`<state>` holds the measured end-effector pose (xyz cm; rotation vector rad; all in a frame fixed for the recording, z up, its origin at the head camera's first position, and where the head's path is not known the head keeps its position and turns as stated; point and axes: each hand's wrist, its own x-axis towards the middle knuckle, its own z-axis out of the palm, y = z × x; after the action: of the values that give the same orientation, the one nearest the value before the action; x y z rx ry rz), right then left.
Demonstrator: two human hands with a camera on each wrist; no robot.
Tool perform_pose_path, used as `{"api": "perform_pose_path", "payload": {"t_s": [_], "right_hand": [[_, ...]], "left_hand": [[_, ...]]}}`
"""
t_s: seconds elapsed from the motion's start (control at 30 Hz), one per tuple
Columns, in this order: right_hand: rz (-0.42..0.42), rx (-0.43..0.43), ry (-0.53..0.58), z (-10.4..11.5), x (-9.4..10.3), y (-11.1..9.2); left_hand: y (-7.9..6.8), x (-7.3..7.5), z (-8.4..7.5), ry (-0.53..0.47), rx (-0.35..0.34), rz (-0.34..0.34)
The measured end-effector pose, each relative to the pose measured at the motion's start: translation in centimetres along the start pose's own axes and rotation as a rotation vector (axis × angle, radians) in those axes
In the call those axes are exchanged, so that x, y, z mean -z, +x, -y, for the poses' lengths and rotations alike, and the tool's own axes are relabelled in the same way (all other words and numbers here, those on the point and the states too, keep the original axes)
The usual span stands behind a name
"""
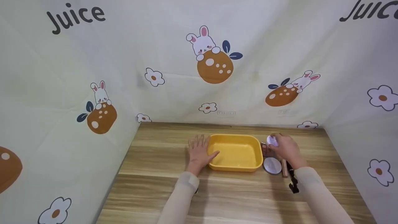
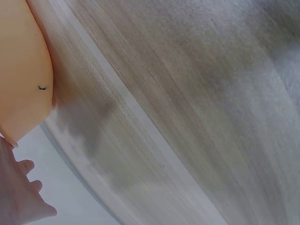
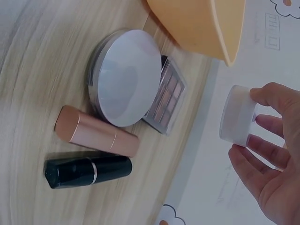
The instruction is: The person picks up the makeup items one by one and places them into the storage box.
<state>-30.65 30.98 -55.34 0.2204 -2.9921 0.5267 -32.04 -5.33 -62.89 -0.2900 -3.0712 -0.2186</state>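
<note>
My left hand (image 1: pixel 199 154) lies against the left side of a yellow plastic tub (image 1: pixel 260 155), fingers spread and thumb over its rim. To the right of the tub, my right hand (image 1: pixel 287 150) holds a small round white jar (image 3: pixel 236 116) by its edge between thumb and fingers, raised off the table. Below and beside that hand lie a round silver compact (image 3: pixel 129 77), an eyeshadow palette (image 3: pixel 169 99) partly under the compact, a rose-gold lipstick tube (image 3: pixel 96 131) and a black lipstick tube (image 3: pixel 89 171). Nothing is seen inside the tub.
Everything stands on a wood-grain table (image 1: pixel 155 161). Behind it and at both sides hangs a pale cloth (image 1: pixel 174 99) printed with rabbits, oranges and flowers. The makeup lies close together by the tub's right wall.
</note>
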Motion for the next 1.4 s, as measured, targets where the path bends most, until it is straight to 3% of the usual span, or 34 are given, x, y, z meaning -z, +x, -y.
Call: {"api": "perform_pose_path", "payload": {"t_s": [0.27,0.53,0.9,1.4], "right_hand": [[-0.029,0.04,0.028,0.9,-0.8,0.4],[0.028,0.013,0.064,2.4,-1.4,1.0],[-0.005,0.076,0.059,4.2,-2.3,1.7],[0.039,0.08,0.081,6.6,-3.8,2.4]], "left_hand": [[-0.1,-0.1,-0.1,-0.02,0.006,-0.005],[-0.1,-0.2,-0.1,0.013,0.011,0.005],[-0.3,0.1,0.0,0.014,0.009,0.01],[-0.2,0.4,-0.1,-0.013,-0.001,-0.015]]}}
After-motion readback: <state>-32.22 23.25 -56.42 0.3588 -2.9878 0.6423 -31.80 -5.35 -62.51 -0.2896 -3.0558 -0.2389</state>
